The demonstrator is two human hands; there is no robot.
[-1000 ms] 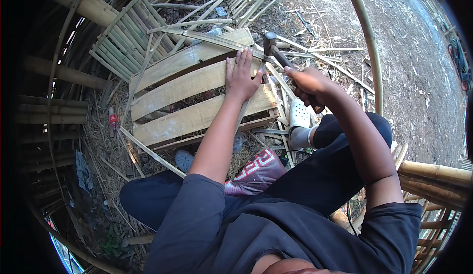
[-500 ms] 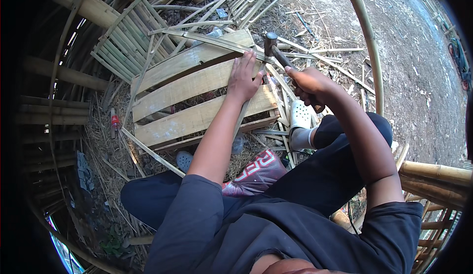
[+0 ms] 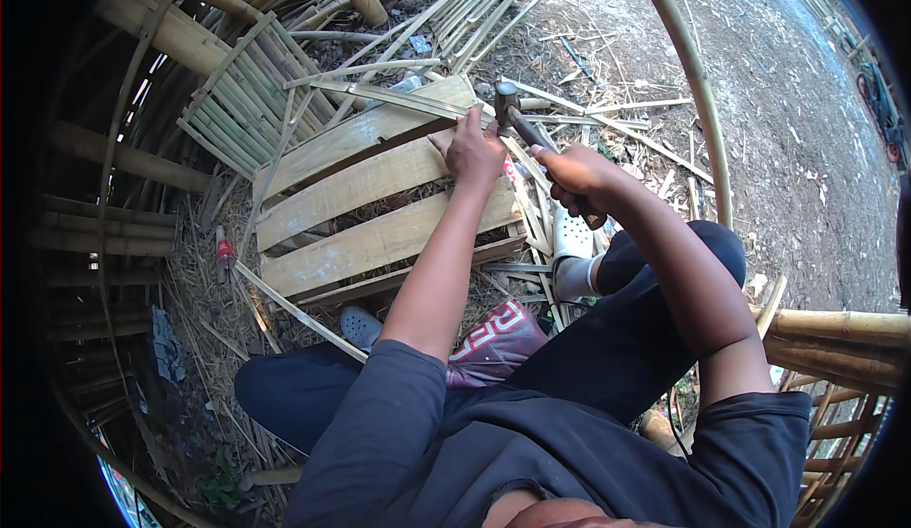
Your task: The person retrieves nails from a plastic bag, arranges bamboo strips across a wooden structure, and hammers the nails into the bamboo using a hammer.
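A hammer (image 3: pixel 529 130) is held by its handle in the closed grip of the right hand (image 3: pixel 579 175), its head beside the left hand (image 3: pixel 476 154). The left grip is partly curled at the right end of a slatted wooden crate (image 3: pixel 351 192); whether anything is pinched there cannot be told. The crate is set on littered ground (image 3: pixel 211 312), crossed at its far side by a bamboo strip (image 3: pixel 399 98).

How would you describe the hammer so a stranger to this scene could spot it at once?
Start at the slatted wooden crate near the picture's middle and go to its upper right corner. There, just right of the left hand, the right hand grips the hammer. Its dark handle and metal head stand out from the pale bamboo strips nearby.
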